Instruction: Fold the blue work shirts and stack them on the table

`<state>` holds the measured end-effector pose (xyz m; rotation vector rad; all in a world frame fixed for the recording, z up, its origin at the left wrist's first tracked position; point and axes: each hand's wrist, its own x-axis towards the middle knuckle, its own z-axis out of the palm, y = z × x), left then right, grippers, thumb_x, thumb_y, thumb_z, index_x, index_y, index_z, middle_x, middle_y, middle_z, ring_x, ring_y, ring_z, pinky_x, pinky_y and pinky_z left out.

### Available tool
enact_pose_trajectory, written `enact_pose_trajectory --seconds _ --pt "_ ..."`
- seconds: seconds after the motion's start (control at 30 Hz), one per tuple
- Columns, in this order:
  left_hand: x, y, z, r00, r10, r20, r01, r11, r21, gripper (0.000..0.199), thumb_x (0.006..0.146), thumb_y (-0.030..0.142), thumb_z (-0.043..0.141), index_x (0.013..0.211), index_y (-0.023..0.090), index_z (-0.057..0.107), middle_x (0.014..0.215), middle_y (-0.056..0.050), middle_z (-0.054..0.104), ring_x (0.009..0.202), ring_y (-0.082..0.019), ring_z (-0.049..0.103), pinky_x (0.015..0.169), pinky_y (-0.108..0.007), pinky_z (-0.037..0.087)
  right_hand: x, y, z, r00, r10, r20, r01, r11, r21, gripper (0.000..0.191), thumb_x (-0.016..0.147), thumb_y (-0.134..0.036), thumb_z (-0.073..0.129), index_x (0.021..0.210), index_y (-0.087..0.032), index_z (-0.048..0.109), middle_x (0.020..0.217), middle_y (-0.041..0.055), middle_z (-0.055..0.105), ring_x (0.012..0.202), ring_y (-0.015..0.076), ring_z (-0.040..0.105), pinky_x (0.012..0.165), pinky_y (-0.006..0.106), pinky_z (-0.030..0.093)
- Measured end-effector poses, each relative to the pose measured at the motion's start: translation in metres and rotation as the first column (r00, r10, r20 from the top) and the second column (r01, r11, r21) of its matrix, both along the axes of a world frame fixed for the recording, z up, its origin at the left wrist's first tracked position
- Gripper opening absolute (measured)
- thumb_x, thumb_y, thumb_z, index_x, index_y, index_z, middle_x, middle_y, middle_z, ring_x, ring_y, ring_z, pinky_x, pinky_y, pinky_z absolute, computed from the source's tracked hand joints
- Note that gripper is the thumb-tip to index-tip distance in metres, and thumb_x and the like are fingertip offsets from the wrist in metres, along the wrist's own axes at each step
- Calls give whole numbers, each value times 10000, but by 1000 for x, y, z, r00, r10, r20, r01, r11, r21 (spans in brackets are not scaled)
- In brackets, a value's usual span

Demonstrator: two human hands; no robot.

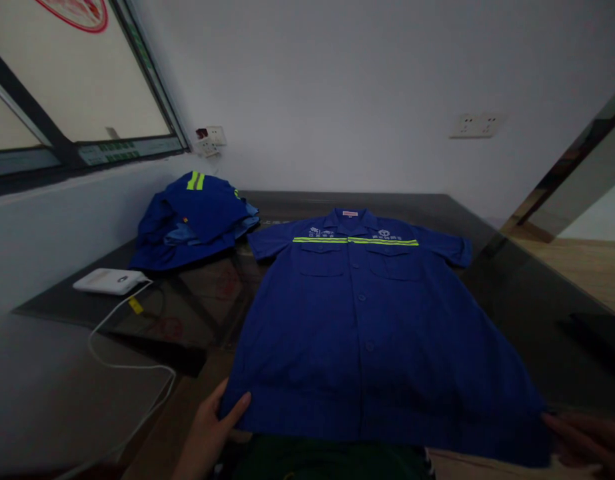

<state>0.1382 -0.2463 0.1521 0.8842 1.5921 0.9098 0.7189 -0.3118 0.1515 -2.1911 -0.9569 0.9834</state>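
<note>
Shirt [387, 307]: blue woven cloth, short sleeves, button front, flap pockets [321, 265], yellow-green chest stripe [320, 239]; spread across frame centre on the dark, glossy surface [507, 300].
Left grip [218, 420]: clamped on the hem [297, 415], lower left of centre, thumb above.
Right grip [584, 437]: pinched on the hem corner, lower right.
Markings: chest lettering [321, 233] and collar label [350, 213], too small to read.
Clothing heap [197, 213]: crumpled, blue, left of centre.

The window [107, 73], wall sockets [478, 125] and dark table [507, 300] show a plain room, home or office unclear.
</note>
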Motion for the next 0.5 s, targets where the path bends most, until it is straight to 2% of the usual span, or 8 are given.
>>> enact_pose_trajectory --seconds 0.1,0.17,0.2,0.23,0.3,0.4,0.43,0.5 --pt "2 -2 2 994 75 -75 -69 994 85 717 541 606 779 1117 220 596 1179 -93 682 1034 -331 663 751 -379 614 -18 28 40 975 66 211 -78 996 51 216 456 -631 626 490 -424 575 500 145 607 395 299 548 506 523 477" --pt "5 -4 2 986 122 -110 -101 979 179 713 551 600 774 1126 235 566 1175 -80 679 1046 -311 660 796 -358 603 -56 55 76 928 229 294 -268 958 101 266 550 -669 603 530 -404 622 592 124 659 512 306 614 553 500 500" --pt "7 -6 2 983 139 -120 -111 971 213 716 562 605 765 1138 241 547 1158 -75 683 1037 -302 664 797 -350 601 -82 70 94 881 347 321 -401 909 117 311 621 -672 567 575 -377 653 633 105 677 567 294 635 592 479 512" --pt "9 -7 2 979 157 -132 -123 964 236 719 577 613 750 1154 247 529 1136 -70 687 1024 -295 669 790 -345 601 -110 87 110 823 459 335 -529 834 156 325 686 -639 545 651 -347 682 696 81 697 625 275 651 635 450 521" --pt "13 -9 0 966 205 -156 -162 954 252 723 604 632 716 1181 255 499 1094 -65 692 999 -292 675 764 -347 604 -170 128 132 690 634 350 -720 653 236 275 786 -511 544 852 -289 691 759 32 703 675 222 648 655 370 513" --pt "15 -12 -4 947 253 -197 -202 947 250 688 619 614 699 1178 270 496 1065 -59 692 998 -304 672 771 -370 600 -255 204 137 543 755 367 -827 405 390 253 827 -302 581 1062 -228 637 847 14 693 767 174 642 702 294 490" --pt "16 -13 -5 943 252 -219 -196 948 250 657 630 595 696 1174 282 503 1067 -55 692 1012 -306 667 792 -377 594 -281 231 133 511 764 393 -841 351 411 269 823 -249 598 1089 -211 624 864 17 687 787 167 637 723 288 482" --pt "19 -14 -8 927 255 -275 -179 945 273 581 677 555 674 1181 311 519 1086 -46 692 1051 -303 654 841 -390 579 -331 282 123 480 738 474 -867 316 386 340 801 -173 627 1139 -191 594 901 24 676 832 170 625 762 292 466"
